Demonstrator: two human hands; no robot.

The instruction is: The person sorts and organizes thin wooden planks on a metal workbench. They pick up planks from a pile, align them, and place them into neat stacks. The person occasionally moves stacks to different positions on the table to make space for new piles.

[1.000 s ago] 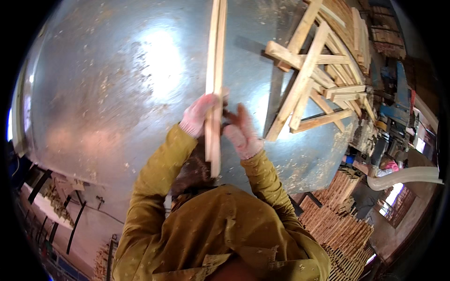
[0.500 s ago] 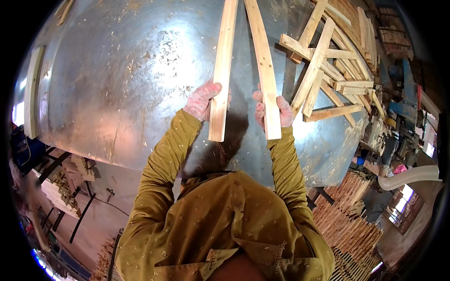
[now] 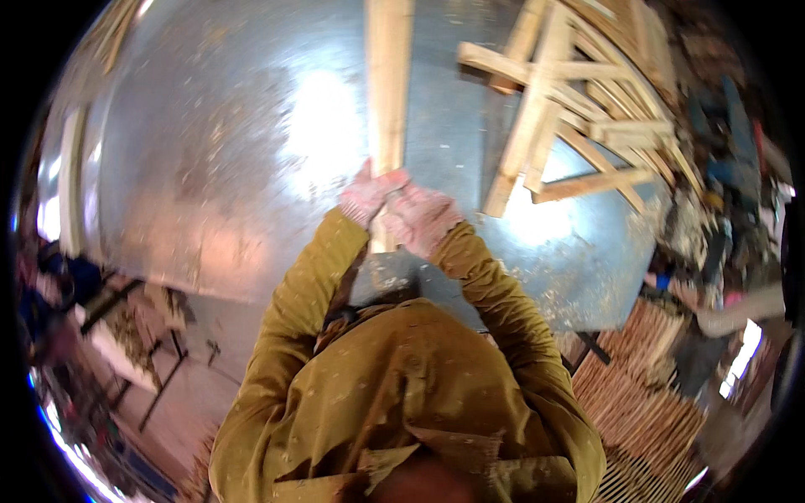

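A pale wooden strip (image 3: 388, 92) runs up and away from me over the metal table. I cannot tell whether a second strip lies stacked under it or flush beside it. My left hand (image 3: 362, 198), in a pinkish-white glove, is closed around the left edge near the close end. My right hand (image 3: 422, 220), gloved alike, lies across the top of that end with its fingers wrapped over it, touching the left hand. The wood's near tip shows just below the hands. Some blur hides the fingertips.
The metal table (image 3: 218, 159) carries sawdust and chips. A loose, crossing pile of wooden strips (image 3: 537, 109) lies to the right. One long piece (image 3: 74, 180) rests along the left edge. Stacked strips (image 3: 641, 377) stand below the table at right, near a pale hose (image 3: 742, 312).
The two strips, held apart one per hand, have come together into a single line. My right hand has moved left, over the wood, and now meets my left.
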